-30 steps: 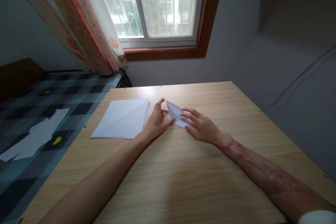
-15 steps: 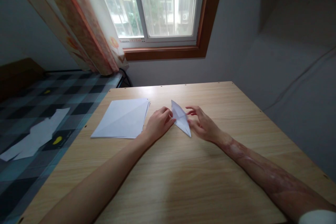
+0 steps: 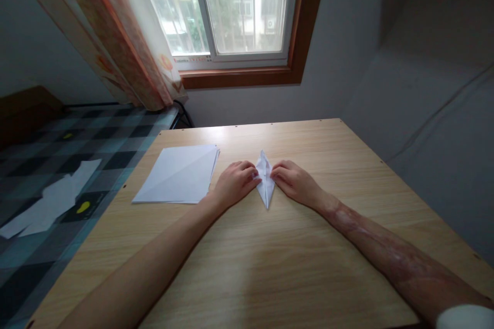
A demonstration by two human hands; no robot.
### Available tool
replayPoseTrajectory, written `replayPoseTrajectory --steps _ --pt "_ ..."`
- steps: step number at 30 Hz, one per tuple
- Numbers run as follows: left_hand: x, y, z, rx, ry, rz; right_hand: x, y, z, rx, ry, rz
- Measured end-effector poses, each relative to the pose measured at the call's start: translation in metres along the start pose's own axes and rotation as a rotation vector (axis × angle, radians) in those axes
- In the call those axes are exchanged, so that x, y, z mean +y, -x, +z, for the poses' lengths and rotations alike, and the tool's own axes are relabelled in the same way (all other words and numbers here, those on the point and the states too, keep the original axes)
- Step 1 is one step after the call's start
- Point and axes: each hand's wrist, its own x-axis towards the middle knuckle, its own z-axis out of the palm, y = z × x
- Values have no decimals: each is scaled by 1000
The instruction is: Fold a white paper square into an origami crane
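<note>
Folded paper (image 3: 265,183), a narrow white kite shape with its long point aimed at the camera, lies on a wooden table (image 3: 270,267) midway between a person's two hands. The left hand (image 3: 234,182) is curled nearly closed, its fingertips nipping the paper's left edge; the right hand (image 3: 295,182) mirrors it, fingers drawn in and pinching the right edge, so the two sets of fingertips almost meet over the centre crease.

The risk, on this showing, is a crooked fold: uneven pressure from either side could slide the light sheet on the smooth laminate or pull the flaps off the centre line, and a hard pinch near the thin tip might tear it.

A stack of white sheets (image 3: 177,174) sits just beside the left hand, square to the tabletop's far-left corner. Beyond the table edge, a bed with a checked cover (image 3: 116,139) carries loose white scraps (image 3: 46,205). A patterned orange curtain (image 3: 127,41) hangs beside a wood-framed window (image 3: 231,5) facing apartment blocks; grey walls close the room.
</note>
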Motion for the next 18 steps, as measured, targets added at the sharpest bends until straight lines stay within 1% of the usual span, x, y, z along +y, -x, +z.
replayPoseTrajectory --steps 5,9,18 --pt "-1 0 2 -19 38 17 1 0 0 -13 43 1" --pt "0 0 1 -21 60 37 1 1 1 -21 36 7" --pt "2 1 0 -37 193 83 -1 -1 0 -7 43 -23"
